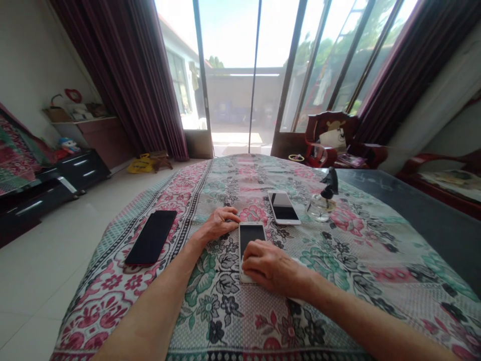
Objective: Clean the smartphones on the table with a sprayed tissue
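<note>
A white phone [252,231] with a dark screen lies flat on the table in front of me. My right hand [265,263] is closed over its lower half, pressing a white cloth [245,277] against it; most of the cloth is hidden under the fingers and palm. My left hand [222,222] rests on the tablecloth by the phone's upper left corner, its fingers slightly bent and holding nothing. Farther back to the right lies a second white phone [284,207], screen up. Left of my left forearm is a larger black phone [151,238].
A clear glass spray bottle [319,208] with a black nozzle stands right of the second white phone. The patterned tablecloth [338,306] covers a rounded table. Beyond are glass doors [240,100], purple curtains [124,65] and a dark red wooden chair [330,133].
</note>
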Tool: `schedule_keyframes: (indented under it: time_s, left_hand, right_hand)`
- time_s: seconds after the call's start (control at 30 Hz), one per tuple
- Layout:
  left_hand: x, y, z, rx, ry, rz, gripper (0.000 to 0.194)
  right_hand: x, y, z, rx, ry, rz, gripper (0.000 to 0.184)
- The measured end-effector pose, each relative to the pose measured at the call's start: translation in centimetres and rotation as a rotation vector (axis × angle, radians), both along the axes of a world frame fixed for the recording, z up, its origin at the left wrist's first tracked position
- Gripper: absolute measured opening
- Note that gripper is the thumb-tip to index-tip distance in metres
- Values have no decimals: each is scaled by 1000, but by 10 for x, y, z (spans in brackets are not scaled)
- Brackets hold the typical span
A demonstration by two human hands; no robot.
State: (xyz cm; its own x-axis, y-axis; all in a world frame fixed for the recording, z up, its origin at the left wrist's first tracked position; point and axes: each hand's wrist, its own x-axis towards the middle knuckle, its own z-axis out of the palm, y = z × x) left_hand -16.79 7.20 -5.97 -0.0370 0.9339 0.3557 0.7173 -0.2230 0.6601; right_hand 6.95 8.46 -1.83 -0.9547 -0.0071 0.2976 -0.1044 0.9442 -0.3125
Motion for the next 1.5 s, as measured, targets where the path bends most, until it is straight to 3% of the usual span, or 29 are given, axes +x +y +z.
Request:
schedule_keyframes:
  time_s: [0.17,0.47,0.77,1.0,1.13,1.33,1.5]
  left_hand:
    - [1,-1,3,-20,4,-8,15]
    - [3,-3,8,-82,-5,10,16]
    - [2,-4,8,-109,0,35,16]
    - [2,-3,8,-108,-8,22,17]
    - [2,-3,7,-110,-5,26,17]
    - [1,-3,5,-113,-24,34,17]
    - [1,-2,4,-88,0,27,16]
  right_hand:
    - [9,14,12,-19,-90,26,20]
    - [30,40,24,-95,-152,-72,19]
    - [38,39,15,-121,-96,-116,14]
    - [23,39,-1,-49,-10,-285,23]
    - [18,39,-2,30,-16,-332,22]
    - [17,40,2,32,-5,-289,26]
    - [-2,43,2,73,-33,-337,25]
